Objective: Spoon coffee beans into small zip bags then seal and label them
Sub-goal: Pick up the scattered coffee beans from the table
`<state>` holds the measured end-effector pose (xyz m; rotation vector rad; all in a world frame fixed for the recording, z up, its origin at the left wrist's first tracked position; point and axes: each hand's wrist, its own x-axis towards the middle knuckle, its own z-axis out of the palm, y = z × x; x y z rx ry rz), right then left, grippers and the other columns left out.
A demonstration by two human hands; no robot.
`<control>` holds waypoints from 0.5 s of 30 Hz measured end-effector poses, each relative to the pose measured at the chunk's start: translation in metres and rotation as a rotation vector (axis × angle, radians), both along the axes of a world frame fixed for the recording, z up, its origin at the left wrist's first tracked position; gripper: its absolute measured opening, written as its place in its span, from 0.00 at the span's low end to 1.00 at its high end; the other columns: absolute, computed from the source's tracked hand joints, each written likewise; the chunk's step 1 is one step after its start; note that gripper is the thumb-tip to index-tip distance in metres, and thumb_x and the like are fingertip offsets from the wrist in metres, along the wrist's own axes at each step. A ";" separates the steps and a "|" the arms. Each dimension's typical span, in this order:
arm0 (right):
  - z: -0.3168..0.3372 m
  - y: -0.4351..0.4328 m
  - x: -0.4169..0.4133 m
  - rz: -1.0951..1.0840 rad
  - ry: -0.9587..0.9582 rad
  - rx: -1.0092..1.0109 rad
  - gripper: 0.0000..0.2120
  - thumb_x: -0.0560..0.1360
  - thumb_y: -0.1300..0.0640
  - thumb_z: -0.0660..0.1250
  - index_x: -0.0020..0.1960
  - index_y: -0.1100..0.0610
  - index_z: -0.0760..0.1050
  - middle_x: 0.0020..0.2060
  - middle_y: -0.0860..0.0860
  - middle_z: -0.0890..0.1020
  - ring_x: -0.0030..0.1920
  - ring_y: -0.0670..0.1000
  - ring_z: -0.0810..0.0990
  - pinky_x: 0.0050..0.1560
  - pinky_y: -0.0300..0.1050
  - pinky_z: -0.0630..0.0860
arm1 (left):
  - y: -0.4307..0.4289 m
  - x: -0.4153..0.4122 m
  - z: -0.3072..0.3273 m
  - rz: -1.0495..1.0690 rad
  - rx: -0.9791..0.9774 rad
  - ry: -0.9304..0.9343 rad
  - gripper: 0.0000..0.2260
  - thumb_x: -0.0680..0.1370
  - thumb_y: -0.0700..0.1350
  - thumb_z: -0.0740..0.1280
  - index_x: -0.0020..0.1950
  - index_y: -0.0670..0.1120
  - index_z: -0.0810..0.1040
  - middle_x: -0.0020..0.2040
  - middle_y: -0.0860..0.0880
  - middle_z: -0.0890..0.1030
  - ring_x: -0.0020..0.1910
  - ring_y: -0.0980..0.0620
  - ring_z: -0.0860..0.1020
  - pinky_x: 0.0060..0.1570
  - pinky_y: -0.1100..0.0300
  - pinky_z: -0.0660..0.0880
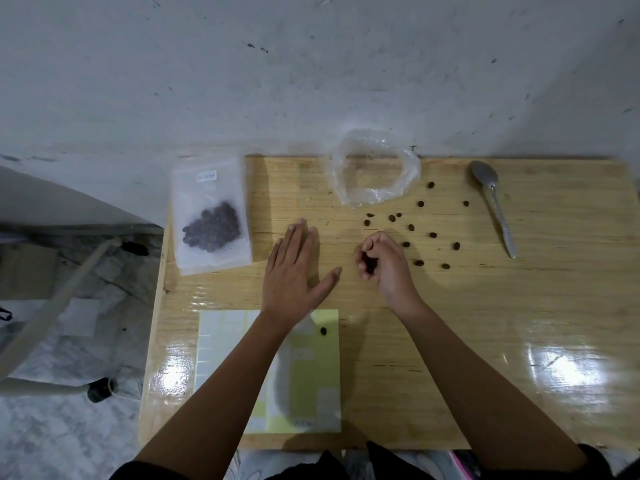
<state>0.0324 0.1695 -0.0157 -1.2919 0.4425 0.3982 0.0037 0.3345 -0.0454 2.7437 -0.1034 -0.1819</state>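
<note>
One zip bag lies at the table's far-left corner with a heap of beans inside and a small written label near its top. That bag looks filled and labelled. Whether its zip is pressed shut cannot be told. It seems to rest on a few more bags, so more may be left to fill.

At the middle of the far edge sits a crumpled clear bag, open and nearly empty. Loose beans are scattered on the wood between it and the right hand. A single bean lies on the label sheet at the near edge. The spoon lies untouched toward the far-right corner, well apart from both hands.

The right hand's fingers are curled round a few dark beans, just near of the scatter. The left hand rests flat on the table beside the zip bag, with fingers straight, thumb spread, holding nothing.

The step in hand looks like gathering spilled beans by hand rather than spooning. About a dozen strays are not yet picked up, and the gathered ones need a bag. No open zip bag is laid out for them. Any further bags then need sealing and a sticker from the sheet, which has several blank gaps.
</note>
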 end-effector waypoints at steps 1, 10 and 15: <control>0.001 -0.002 0.001 0.000 0.013 0.002 0.09 0.73 0.65 0.58 0.34 0.59 0.67 0.27 0.51 0.75 0.23 0.45 0.68 0.23 0.36 0.64 | 0.001 -0.001 -0.001 -0.009 0.000 0.002 0.36 0.75 0.66 0.53 0.77 0.47 0.55 0.78 0.49 0.51 0.77 0.53 0.47 0.72 0.59 0.41; 0.001 -0.004 -0.033 0.265 -0.206 -0.442 0.11 0.71 0.56 0.73 0.32 0.55 0.75 0.25 0.44 0.67 0.29 0.44 0.64 0.33 0.36 0.65 | 0.013 -0.005 -0.005 -0.108 0.025 -0.003 0.34 0.77 0.64 0.50 0.77 0.45 0.54 0.78 0.46 0.50 0.77 0.51 0.47 0.73 0.57 0.41; -0.008 0.003 -0.060 0.492 -0.218 -0.625 0.07 0.65 0.45 0.74 0.43 0.41 0.82 0.33 0.51 0.82 0.34 0.53 0.79 0.43 0.49 0.77 | 0.021 -0.013 -0.006 -0.147 0.023 -0.020 0.32 0.79 0.61 0.50 0.77 0.44 0.56 0.77 0.45 0.53 0.76 0.50 0.48 0.73 0.58 0.40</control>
